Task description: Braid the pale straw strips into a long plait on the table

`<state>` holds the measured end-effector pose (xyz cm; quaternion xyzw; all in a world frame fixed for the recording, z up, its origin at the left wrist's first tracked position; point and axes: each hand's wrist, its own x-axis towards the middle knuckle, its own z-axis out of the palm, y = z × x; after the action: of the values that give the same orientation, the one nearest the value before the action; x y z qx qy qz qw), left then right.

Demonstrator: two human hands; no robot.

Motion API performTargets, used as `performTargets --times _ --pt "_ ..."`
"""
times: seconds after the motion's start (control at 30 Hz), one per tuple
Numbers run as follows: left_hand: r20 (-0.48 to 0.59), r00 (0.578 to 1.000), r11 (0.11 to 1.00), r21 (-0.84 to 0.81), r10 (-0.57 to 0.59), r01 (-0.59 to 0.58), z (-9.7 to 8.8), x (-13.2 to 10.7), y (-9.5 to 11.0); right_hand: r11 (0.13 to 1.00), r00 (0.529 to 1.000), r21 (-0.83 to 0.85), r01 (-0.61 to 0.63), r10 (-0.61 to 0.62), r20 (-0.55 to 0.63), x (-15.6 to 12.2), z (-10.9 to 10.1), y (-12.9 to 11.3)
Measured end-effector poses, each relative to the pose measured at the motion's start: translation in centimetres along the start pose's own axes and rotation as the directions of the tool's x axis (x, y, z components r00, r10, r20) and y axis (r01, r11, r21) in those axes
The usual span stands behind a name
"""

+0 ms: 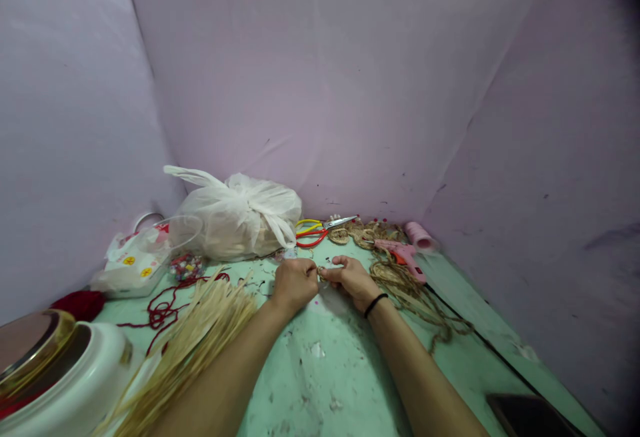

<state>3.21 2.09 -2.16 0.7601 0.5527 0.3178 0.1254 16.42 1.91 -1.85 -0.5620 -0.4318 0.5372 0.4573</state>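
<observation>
Over the middle of the green tabletop, my left hand [295, 284] is closed, its fingers curled into a pinch. Facing it, my right hand [353, 282] with a black band at the wrist pinches from the other side. Between the fingertips of both hands is a small straw-coloured piece [321, 270], mostly hidden and too small to make out fully. Left of my left forearm lies a bundle of pale dry straw strips [210, 330]. Brown braided cord [395, 277] lies just beyond my right hand.
Scissors [327, 229] with red and yellow handles lie at the back beside a tied white plastic bag [240, 217]. A pink glue gun [403, 257], its black cable and a pink thread spool [420, 236] are at right. Red yarn [163, 310] and a white container [95, 370] are left.
</observation>
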Motion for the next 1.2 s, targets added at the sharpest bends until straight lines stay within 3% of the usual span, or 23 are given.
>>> performTargets --times 0.13,0.27,0.43,0.73,0.83,1.0,1.1,1.2 --pt "-0.029 0.999 0.999 -0.027 -0.039 0.038 0.1 0.0 -0.2 0.987 0.987 -0.012 0.160 -0.160 0.006 0.1 0.2 0.2" --pt "-0.074 0.994 0.995 -0.074 -0.078 0.072 0.2 0.1 -0.4 0.977 0.982 -0.113 0.183 -0.175 0.076 -0.3 0.1 -0.2" --pt "-0.105 0.989 0.980 -0.180 -0.102 0.082 0.4 0.4 -0.5 0.920 0.932 -0.148 0.362 -0.354 0.079 -0.2 -0.3 -0.2" --pt "-0.093 0.994 0.969 -0.244 -0.057 0.032 0.9 0.3 -0.3 0.995 0.993 0.040 0.091 -0.093 0.067 -0.7 -0.8 -0.7" --pt "-0.138 0.985 0.957 -0.285 -0.101 0.058 0.5 0.5 -0.4 0.995 0.996 0.047 0.085 -0.086 0.035 -0.6 -1.2 -0.7" --pt "-0.169 0.978 0.915 -0.400 -0.119 0.043 -0.1 0.6 -0.7 0.954 0.978 -0.215 0.208 -0.195 0.077 0.1 -1.7 0.3" --pt "-0.139 0.985 0.884 -0.467 -0.100 0.024 -0.1 0.8 -0.5 0.862 0.945 -0.387 0.326 -0.310 0.105 0.4 -1.6 0.9" --pt "-0.130 0.974 0.830 -0.552 -0.183 0.082 0.0 1.0 -0.4 0.772 0.916 -0.514 0.373 -0.394 0.074 0.7 -1.6 1.1"
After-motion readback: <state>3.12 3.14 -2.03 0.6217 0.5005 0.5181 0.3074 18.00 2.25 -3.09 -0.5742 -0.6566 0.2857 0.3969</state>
